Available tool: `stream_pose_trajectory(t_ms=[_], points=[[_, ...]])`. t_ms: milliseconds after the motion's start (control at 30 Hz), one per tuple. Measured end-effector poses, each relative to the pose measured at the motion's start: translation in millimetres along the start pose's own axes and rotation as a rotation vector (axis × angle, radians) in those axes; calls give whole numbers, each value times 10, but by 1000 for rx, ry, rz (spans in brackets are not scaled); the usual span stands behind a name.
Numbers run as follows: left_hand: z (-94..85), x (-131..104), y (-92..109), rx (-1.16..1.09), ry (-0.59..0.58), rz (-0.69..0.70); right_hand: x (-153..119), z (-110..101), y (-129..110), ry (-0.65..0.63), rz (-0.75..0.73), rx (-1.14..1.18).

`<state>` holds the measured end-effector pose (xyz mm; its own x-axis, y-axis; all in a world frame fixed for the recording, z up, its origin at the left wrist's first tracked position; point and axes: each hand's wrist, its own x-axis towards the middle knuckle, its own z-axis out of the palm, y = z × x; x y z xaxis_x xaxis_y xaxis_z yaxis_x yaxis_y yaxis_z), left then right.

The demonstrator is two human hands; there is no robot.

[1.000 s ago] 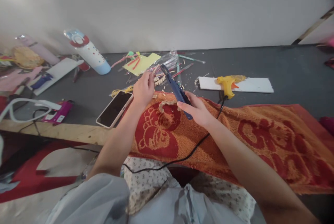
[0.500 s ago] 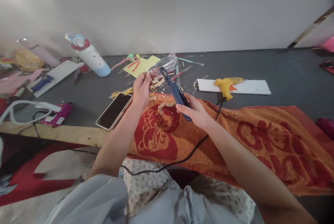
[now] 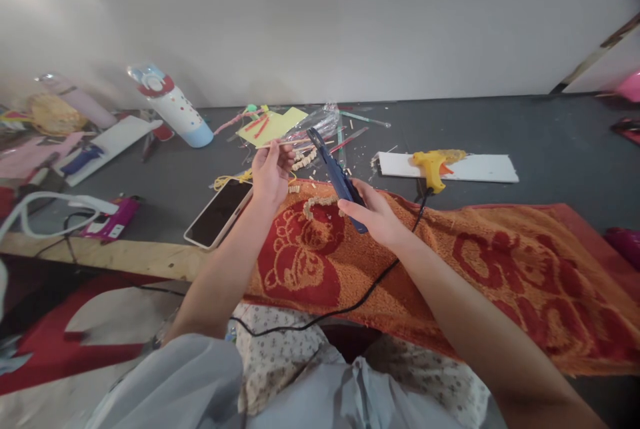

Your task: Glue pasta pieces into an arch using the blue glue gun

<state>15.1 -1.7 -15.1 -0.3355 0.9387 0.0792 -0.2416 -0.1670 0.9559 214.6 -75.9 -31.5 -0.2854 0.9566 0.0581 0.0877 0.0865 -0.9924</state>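
My left hand (image 3: 273, 172) pinches a thin wooden stick (image 3: 295, 142), which lies nearly level and points right toward a dark blue hand tool. That long tool (image 3: 336, 176), its exact kind unclear, is gripped in my right hand (image 3: 375, 212) with its far end tilted up and left. Whether the stick touches the tool I cannot tell. Below them, a curved row of small pale wooden pieces (image 3: 320, 202) rests on the orange and red towel (image 3: 390, 282). Another row of wooden pieces (image 3: 305, 160) lies behind my left fingers.
A phone (image 3: 219, 212) lies left of my left forearm. A yellow glue gun (image 3: 431, 166) rests on a white board (image 3: 485, 168), its black cord (image 3: 350, 302) crossing the towel. A bottle (image 3: 175, 109), yellow paper (image 3: 273, 126) and clear plastic wrap (image 3: 323, 121) are farther back.
The stick in my left hand has swung from slanting downward to nearly level, and the fingers have shifted on it. My right hand and the blue tool have stayed in place.
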Motion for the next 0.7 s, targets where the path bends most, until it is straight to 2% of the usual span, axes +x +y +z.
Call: stream_pose_trajectory(t_ms=[233,367,533,633,700], points=[[-52,20,-87,165,-132,76,0,9,13,-10,-41,-1],[-29,-8,-80,117,-135,15,3,7,19,9,-46,17],[-9,-40,-44,-26,-178,-124,28,-11,29,24,-53,81],[-25,-39,-32,2,-221,-170,42,-52,30,17,-65,78],[-48,-21,-34,64,-273,-148,49,-89,34,14,-71,65]])
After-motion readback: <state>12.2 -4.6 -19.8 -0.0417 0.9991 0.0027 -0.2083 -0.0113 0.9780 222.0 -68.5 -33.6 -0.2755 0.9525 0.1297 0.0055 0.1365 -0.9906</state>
